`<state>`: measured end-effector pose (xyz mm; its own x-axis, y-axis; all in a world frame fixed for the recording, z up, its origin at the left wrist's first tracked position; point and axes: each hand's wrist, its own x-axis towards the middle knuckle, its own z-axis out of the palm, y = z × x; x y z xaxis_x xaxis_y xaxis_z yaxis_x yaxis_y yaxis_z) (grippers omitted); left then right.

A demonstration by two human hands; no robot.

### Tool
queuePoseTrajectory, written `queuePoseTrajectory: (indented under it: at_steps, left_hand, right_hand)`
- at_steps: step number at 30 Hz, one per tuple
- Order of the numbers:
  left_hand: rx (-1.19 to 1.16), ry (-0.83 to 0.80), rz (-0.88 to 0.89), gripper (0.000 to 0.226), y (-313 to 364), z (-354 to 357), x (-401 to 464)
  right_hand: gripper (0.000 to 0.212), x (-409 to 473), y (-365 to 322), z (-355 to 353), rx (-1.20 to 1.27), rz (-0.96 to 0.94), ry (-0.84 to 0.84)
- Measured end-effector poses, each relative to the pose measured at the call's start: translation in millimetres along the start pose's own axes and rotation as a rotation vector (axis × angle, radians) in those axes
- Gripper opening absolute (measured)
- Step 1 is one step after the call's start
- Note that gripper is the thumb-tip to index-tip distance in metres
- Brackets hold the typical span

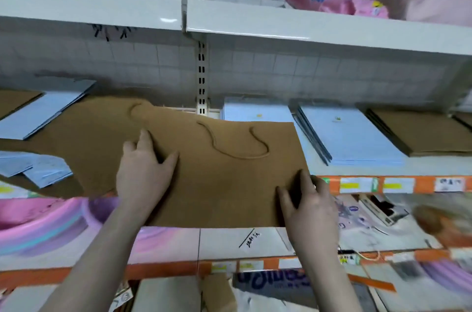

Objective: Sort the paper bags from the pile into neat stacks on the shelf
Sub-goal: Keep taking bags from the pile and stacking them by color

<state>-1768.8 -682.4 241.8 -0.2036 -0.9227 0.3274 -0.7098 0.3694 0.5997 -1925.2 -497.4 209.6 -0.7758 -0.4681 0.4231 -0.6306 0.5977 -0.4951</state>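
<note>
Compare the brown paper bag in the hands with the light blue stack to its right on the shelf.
The brown bag is one loose bag overhanging the shelf edge, held by the left hand and right hand; the blue stack is several bags, squared and wholly on the shelf. Both lie flat.

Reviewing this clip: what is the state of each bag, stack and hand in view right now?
brown paper bag: flat, handle side up, overhanging the shelf edge.
left hand: resting on the bag.
right hand: gripping the bag's right corner.
blue bag stack: neat, flat.
brown bag stack: neat, flat.
loose blue bags: scattered.
</note>
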Motion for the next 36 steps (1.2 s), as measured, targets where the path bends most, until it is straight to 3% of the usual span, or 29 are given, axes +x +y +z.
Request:
queuePoseTrajectory:
  at_steps: [5, 11, 25, 36]
  left_hand:
    - [-0.003, -0.069, 0.132, 0.072, 42, 14, -38]
    - [-0.002, -0.118, 0.167, 0.074, 109, 39, -79]
    - [-0.128, -0.232, 0.232, 0.069, 355, 186, -216]
    - [-0.129, -0.252, 0.254, 0.065, 469, 274, -225]
  right_hand:
    - [0.055, -12, 42, -37, -0.120, 0.061, 0.069]
    - [0.055, -10, 108, -82, -0.133, 0.127, 0.095]
    - [0.055, 55, 369, -227, -0.235, 0.259, 0.110]
    - [0.056, 135, 481, -243, -0.220, 0.316, 0.028]
